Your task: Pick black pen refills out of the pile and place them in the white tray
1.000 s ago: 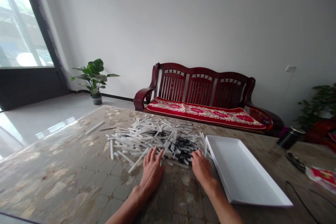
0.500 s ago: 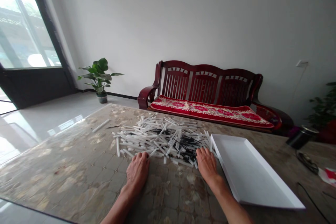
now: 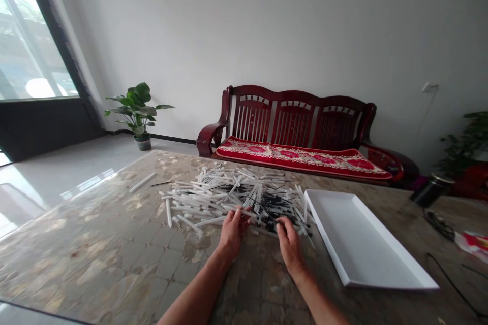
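A heap of white and black pen parts (image 3: 229,190) lies in the middle of the patterned table (image 3: 95,244). My left hand (image 3: 232,231) is at the heap's near edge, its fingers pinched on a white tube (image 3: 234,208). My right hand (image 3: 288,241) is beside it, fingers curled onto the black and white pieces at the heap's front; what it holds is hidden. An empty white tray (image 3: 362,244) lies just right of my right hand.
A lone white tube (image 3: 142,182) and a thin dark rod (image 3: 162,183) lie left of the heap. A dark cup (image 3: 430,190), a cable (image 3: 444,274) and a red packet (image 3: 473,242) are at the table's right. A wooden bench (image 3: 301,132) and potted plant (image 3: 137,109) stand behind.
My left hand moved right and forward into the heap, going from flat on the table to pinching a white tube. My right hand shifted slightly left and curled its fingers.
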`<state>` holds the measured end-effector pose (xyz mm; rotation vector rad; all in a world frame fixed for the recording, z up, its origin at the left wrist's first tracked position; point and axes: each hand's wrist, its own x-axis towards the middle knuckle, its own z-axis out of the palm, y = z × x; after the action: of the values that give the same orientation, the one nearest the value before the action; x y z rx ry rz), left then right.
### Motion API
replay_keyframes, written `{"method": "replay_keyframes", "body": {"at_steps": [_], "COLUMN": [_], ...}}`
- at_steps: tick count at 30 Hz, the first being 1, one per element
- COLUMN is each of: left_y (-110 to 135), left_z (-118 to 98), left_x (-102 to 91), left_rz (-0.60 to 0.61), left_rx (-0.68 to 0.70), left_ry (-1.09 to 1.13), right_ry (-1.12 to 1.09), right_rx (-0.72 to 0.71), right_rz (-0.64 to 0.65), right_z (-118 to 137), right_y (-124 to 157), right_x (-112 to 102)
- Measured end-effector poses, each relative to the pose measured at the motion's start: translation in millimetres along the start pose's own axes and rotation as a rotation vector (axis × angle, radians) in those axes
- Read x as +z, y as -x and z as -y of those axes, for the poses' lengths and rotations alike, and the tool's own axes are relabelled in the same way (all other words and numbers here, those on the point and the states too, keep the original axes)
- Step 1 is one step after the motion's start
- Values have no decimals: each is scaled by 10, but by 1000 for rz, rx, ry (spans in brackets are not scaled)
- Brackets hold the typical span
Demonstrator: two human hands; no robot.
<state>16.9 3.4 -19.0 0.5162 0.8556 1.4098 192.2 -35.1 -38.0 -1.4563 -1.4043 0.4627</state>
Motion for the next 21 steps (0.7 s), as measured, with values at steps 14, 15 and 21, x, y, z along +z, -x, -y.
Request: {"method": "replay_keyframes", "body": {"at_steps": [14, 15, 21], "left_y": [-39, -35, -10], "left_z": [4, -9, -84], "left_x": [97, 101, 99], "left_rz": [94, 75, 9], "left_rx": [-107, -109, -98], "left_ry": [168, 176, 199], "right_ry": [-24, -25, -23], "right_rx": [-42, -44, -63], "right_rz": [-54, -60, -89], "right_z": [62, 57, 47], "right_y": [63, 62, 59], "right_x": [-53, -52, -43]}}
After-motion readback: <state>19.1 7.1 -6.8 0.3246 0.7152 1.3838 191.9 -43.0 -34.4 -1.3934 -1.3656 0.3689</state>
